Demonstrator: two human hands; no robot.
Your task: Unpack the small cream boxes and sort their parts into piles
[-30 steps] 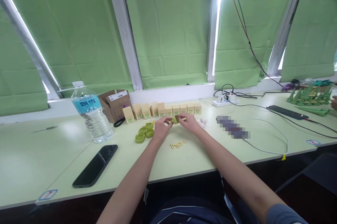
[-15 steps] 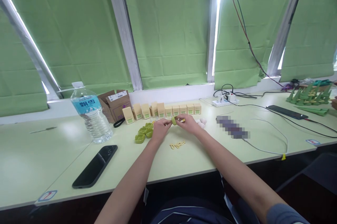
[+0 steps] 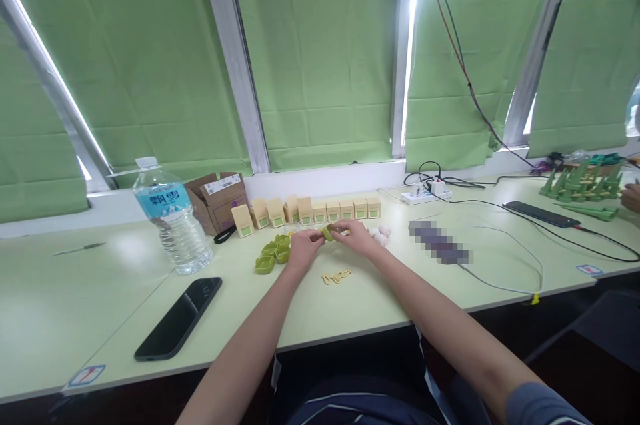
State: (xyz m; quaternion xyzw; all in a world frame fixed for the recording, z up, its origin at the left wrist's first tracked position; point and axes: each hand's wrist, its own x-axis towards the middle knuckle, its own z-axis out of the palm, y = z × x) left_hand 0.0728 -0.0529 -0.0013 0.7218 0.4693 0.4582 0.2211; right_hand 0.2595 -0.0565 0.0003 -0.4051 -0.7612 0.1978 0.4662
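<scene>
Between my two hands is a small olive-green cup-like piece (image 3: pixel 327 233), tilted above the table. My left hand (image 3: pixel 306 245) pinches its left side, and my right hand (image 3: pixel 354 236) grips it from the right. Several matching green pieces (image 3: pixel 269 256) lie together just left of my left hand. Small pale-yellow loops (image 3: pixel 336 277) rest on the table below my hands. Whitish-pink small pieces (image 3: pixel 382 235) sit right behind my right wrist, partly covered by it. A row of small tan boxes with green labels (image 3: pixel 305 210) stands behind my hands.
To the left are a water bottle (image 3: pixel 173 218), a black phone (image 3: pixel 179 320) and a brown carton (image 3: pixel 219 204). On the right lie a blurred-out object (image 3: pixel 440 242), a power strip (image 3: pixel 426 193), a dark phone-like device (image 3: pixel 541 214) and green spiky pieces (image 3: pixel 583 183). Another person's hand (image 3: pixel 631 196) shows at the right edge.
The green piece has tilted between my fingers, and my hands have shifted slightly. Another person's hand has come into view at the far right.
</scene>
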